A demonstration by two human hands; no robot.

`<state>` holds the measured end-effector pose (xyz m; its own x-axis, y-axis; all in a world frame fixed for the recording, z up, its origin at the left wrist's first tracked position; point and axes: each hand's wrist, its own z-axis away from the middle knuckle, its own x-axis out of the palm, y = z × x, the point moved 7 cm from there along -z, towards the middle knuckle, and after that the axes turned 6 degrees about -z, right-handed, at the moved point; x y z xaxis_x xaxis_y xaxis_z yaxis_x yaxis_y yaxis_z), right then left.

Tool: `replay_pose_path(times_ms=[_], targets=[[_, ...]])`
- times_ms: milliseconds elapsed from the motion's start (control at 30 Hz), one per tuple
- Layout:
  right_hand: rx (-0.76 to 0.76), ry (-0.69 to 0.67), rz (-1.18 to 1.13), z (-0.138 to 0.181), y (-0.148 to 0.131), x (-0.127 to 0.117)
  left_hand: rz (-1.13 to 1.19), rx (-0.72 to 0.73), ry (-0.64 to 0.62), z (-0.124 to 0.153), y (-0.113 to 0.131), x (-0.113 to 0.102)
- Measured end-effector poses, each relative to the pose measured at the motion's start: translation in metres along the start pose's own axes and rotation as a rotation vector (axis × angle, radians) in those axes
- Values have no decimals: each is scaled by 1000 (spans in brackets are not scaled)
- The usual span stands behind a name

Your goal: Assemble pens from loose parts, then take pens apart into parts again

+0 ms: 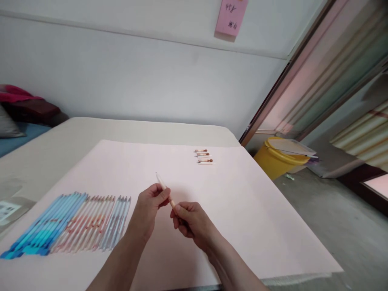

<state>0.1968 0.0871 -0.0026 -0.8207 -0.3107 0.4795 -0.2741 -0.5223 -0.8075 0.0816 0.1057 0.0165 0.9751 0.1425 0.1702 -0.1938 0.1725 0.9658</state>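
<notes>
A slim pale pen (pixel 161 181) is held slantwise above the pink sheet, its dark tip pointing up and away to the left. Thumb and fingers of my left hand (pixel 153 199) pinch it around the middle. My right hand (pixel 190 220) grips its lower, peach-coloured end, and the fingers hide that end in part. Farther off to the right lie three small sets (pixel 205 161), each of a thin white refill-like stick beside a short brown-and-peach piece. Left of my hands, pens lie side by side: blue ones (pixel 51 222), clear ones with red-orange marks (pixel 87 222) and greyish clear ones (pixel 117 222).
The pink sheet (pixel 242 226) covers most of a cream table (pixel 145 131) against a white wall. At the left edge lies a clear plastic packet with a white label (pixel 7 211). A yellow bin (pixel 274 159) stands on the floor beyond the table's right side.
</notes>
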Motion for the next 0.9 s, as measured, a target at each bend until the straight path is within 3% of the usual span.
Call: replay_pose_path(times_ms=[533, 667, 900], targets=[[-142, 152, 7, 7, -21, -18, 127, 8, 242, -4, -5, -18], [-207, 266, 197, 6, -24, -23, 155, 9, 261, -6, -6, -21], [-462, 405, 777, 14, -35, -18, 149, 23, 176, -3, -3, -12]])
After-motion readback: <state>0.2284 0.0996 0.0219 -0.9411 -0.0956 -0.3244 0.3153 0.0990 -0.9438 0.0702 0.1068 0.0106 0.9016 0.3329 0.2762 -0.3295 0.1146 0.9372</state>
